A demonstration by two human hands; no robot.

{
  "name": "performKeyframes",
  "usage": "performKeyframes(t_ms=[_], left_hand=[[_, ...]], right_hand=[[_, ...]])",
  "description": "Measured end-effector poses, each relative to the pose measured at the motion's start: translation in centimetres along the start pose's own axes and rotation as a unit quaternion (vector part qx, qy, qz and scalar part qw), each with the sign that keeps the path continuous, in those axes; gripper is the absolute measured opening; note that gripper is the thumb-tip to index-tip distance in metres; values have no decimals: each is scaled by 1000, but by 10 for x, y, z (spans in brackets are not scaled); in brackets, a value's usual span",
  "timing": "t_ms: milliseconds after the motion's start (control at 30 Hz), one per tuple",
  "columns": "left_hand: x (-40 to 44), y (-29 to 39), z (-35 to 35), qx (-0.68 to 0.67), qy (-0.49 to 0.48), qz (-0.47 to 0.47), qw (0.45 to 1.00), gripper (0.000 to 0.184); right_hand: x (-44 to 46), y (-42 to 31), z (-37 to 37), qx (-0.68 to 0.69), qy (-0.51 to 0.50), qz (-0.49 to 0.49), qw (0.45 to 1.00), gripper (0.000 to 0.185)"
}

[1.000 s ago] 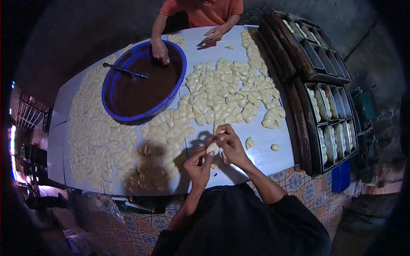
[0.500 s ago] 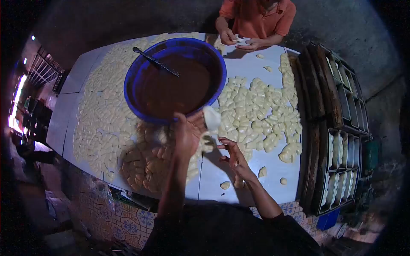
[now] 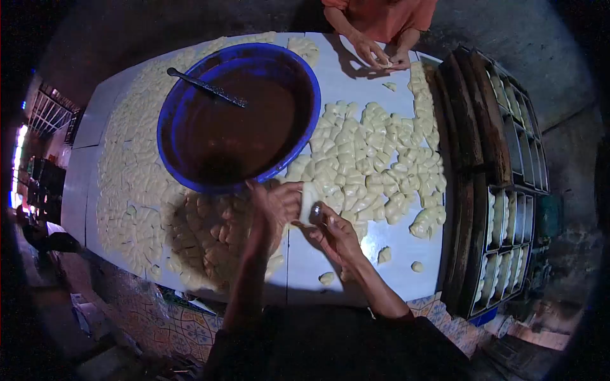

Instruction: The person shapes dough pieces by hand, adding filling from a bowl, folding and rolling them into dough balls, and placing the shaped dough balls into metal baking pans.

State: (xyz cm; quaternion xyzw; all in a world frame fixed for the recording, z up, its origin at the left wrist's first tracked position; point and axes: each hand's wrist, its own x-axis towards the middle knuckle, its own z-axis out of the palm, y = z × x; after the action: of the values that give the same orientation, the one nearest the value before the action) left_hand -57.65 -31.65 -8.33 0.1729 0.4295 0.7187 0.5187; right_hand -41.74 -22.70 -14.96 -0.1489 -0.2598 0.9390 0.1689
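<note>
Dough piece (image 3: pixel 309 198), flattened and pale, is being held at the fingertips of the left hand (image 3: pixel 277 204), just beyond the near rim of the blue basin (image 3: pixel 305 79) and above the middle of the surface (image 3: pixel 406 279). Right hand (image 3: pixel 343 236) is being kept narrow, its fingers being pressed to the piece's right side; a dark, shiny patch is being shown at its fingertips, and whether anything is being gripped there cannot be told. Brown mass (image 3: pixel 254 130) is being contained in the basin, with a dark utensil (image 3: pixel 206 87) being propped toward its far left rim. Dough sheets (image 3: pixel 362 165), scored into lumps, are being spread across the left and middle of the surface; three loose lumps (image 3: pixel 384 254) are lying toward its near edge. Moulds (image 3: pixel 527 155), some holding pale pieces, are being stood along the right edge. At the far edge, a small piece is being pinched by a co-worker's hands (image 3: pixel 375 56).
</note>
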Motion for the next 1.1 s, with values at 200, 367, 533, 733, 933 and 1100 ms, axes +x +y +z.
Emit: performKeyframes(t_ms=[200,367,533,733,933,1100], left_hand=[[-57,-64,42,-17,199,-13,980,56],[-87,-81,50,280,84,90,952,40],[-99,-110,59,144,64,77,985,20],[-109,-127,94,130,119,47,983,20],[-106,-156,83,274,-68,58,958,46],[-107,-156,85,192,-122,129,965,64]], right_hand=[[-38,1,9,-342,162,-98,920,34],[-83,-8,9,-653,25,-276,705,30],[-110,-13,0,-461,89,-289,834,19],[-150,-5,-7,-538,133,-225,802,15],[-171,-5,-39,-499,160,-127,842,54],[-178,-16,-63,-459,107,-26,881,45]])
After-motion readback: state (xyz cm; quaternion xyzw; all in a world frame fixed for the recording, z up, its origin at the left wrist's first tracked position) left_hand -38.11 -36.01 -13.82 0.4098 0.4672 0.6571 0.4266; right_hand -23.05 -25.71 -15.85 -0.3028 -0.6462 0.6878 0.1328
